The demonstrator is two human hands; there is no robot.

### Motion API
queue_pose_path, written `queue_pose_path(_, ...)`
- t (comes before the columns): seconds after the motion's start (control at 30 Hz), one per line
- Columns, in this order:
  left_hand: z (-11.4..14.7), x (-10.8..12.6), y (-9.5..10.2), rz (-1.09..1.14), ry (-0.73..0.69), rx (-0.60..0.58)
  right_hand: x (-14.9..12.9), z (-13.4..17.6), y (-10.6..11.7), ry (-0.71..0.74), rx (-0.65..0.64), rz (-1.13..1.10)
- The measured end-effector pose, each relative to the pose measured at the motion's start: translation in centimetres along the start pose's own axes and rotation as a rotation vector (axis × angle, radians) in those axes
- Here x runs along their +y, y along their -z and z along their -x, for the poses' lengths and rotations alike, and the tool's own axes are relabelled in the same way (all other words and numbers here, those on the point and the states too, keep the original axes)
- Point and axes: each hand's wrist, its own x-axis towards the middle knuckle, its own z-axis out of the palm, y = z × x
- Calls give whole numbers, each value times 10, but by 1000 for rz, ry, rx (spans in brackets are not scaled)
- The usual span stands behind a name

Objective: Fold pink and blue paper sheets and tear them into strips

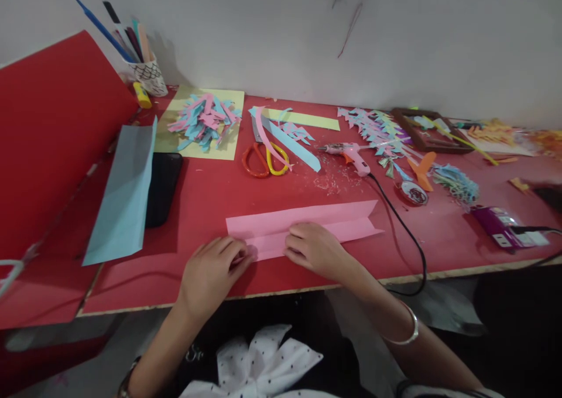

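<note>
A long sheet of pink paper (302, 216) lies in front of me with lengthwise creases, its right end splayed into raised flaps. My left hand (214, 269) pinches the near left corner of this sheet, thumb and fingers together. Near the middle of the same near edge, my right hand (314, 247) has its fingers curled down on the paper; its thumb is mostly hidden. Beyond the sheet are scissors (266, 161) with red and yellow handles, under pink and blue paper strips (292, 143). A pink glue gun (349, 154) lies to their right.
At left, a folded blue sheet (120, 199) partly covers a black phone-like object (163, 187). Cut scraps (206, 120) are piled on yellow paper (226, 146). A pen cup (150, 77) stands behind. The glue gun's cord (401, 222) crosses the table's front edge. A purple box (494, 225) sits at right.
</note>
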Motion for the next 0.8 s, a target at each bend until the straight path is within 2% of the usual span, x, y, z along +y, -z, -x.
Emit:
queue_pose_path(0.37, 11, -11, 4, -15, -33, 51, -1, -2, 2, -21, -49, -3)
queue_pose_path(0.57, 7, -4, 3, -125, -186, 102, -7, -3, 5, -21, -70, 27)
queue_pose_path(0.8, 6, 1, -1, 33, -167, 74, -16, -3, 0, 44, -43, 25)
